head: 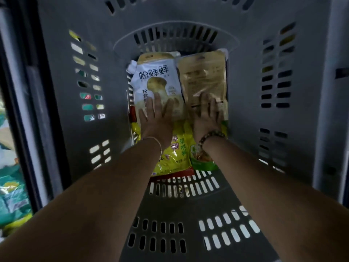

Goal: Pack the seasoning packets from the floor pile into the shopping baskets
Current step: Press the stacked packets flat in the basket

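My two bare arms reach down into a deep grey basket (192, 208) with rows of little slots in its walls. It is dim in here. On my left wrist is a thin bangle (158, 141), and on my right wrist a bead bracelet (211, 136).

Under my wrists lie a yellow packet (177, 156) with a red "精" on it and, just beside it, a green packet (203, 162). I cannot read the rest.

My left hand (156, 114) lies flat on a white pouch (156, 76), fingers straight and a little spread. The pouch says "松鲜鲜" in big dark letters and shows a mushroom. My right hand (206, 114) lies flat the same way on a tan pouch (203, 76). Its small print is too blurry to read. The two pouches lie side by side, touching, on the basket bottom by the far wall.

Outside the basket, on my left, more green packets (11, 195) lie in a heap.
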Action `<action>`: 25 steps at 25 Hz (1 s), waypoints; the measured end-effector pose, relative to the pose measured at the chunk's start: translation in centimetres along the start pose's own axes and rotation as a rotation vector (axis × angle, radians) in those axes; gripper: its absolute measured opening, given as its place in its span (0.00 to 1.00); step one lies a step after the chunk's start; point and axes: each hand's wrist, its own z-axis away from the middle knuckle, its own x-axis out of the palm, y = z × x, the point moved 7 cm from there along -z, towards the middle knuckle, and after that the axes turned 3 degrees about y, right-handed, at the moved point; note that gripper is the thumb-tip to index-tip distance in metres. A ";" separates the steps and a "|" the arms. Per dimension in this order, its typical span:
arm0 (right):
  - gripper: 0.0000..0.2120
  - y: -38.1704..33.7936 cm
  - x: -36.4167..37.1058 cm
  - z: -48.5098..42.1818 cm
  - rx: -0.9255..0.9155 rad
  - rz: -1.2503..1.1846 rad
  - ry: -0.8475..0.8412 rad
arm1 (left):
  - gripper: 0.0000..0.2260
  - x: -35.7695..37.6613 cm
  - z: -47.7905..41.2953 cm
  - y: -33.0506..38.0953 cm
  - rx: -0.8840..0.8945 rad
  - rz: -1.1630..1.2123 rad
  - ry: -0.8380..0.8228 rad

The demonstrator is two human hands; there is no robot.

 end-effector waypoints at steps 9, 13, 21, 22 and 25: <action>0.48 -0.1 -0.5 -0.9 0.005 0.016 -0.131 | 0.35 -1.0 -1.3 -0.3 0.026 -0.114 -0.136; 0.36 -0.8 -4.1 1.0 0.037 -0.103 -0.079 | 0.24 -5.5 0.9 0.3 -0.014 0.163 0.009; 0.29 -5.5 -14.4 9.4 -0.048 -0.202 0.259 | 0.23 -16.4 11.1 -0.3 -0.094 0.572 0.342; 0.28 -6.6 -15.7 10.7 -0.077 -0.234 0.292 | 0.23 -17.9 12.9 -0.8 -0.087 0.592 0.397; 0.26 -10.8 -19.6 14.8 -0.206 -0.363 0.411 | 0.22 -21.8 18.5 -2.7 -0.041 0.612 0.537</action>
